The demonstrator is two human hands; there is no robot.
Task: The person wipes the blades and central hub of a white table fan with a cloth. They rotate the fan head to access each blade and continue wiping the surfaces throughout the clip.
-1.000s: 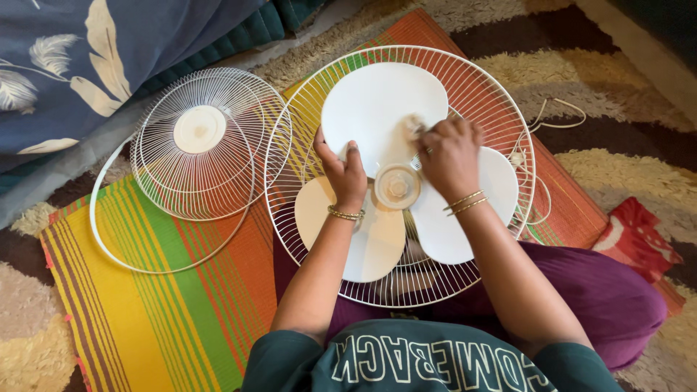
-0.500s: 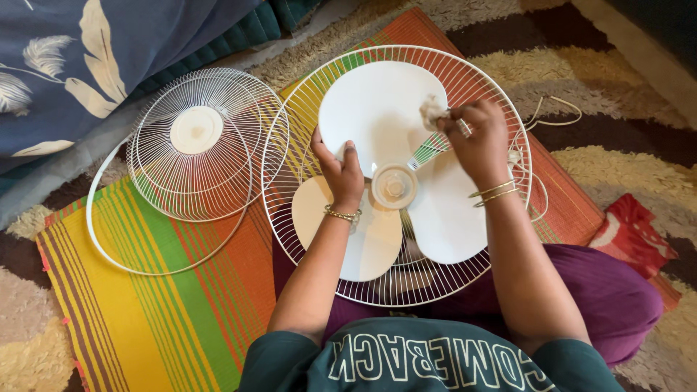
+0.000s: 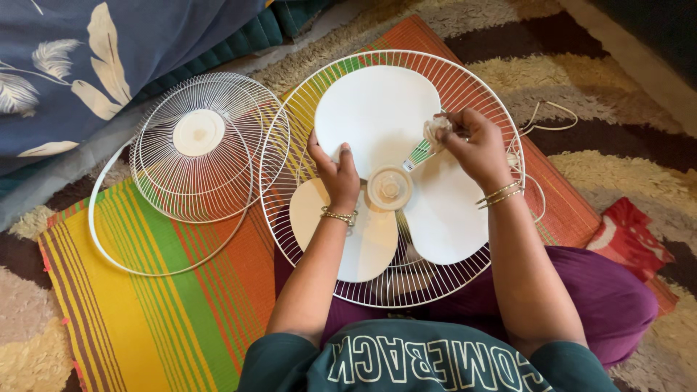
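A white three-blade fan blade [image 3: 377, 116] lies inside the round white rear wire guard [image 3: 290, 218] on my lap. My left hand [image 3: 335, 174] grips the lower left edge of the top blade, thumb on its face, just left of the round cream hub [image 3: 389, 187]. My right hand [image 3: 472, 149] pinches a small crumpled whitish cloth [image 3: 435, 131] against the right edge of that same blade.
The front wire guard [image 3: 200, 145] and a loose white rim ring [image 3: 102, 239] lie to the left on a striped orange, yellow and green mat [image 3: 160, 312]. A white cord [image 3: 552, 120] trails right over shaggy rug. A red cloth [image 3: 632, 236] lies far right; blue bedding [image 3: 87, 58] top left.
My right hand with the cloth moved from near the hub out to the blade's right edge, then drew slightly back inward. The left hand kept its grip on the blade.
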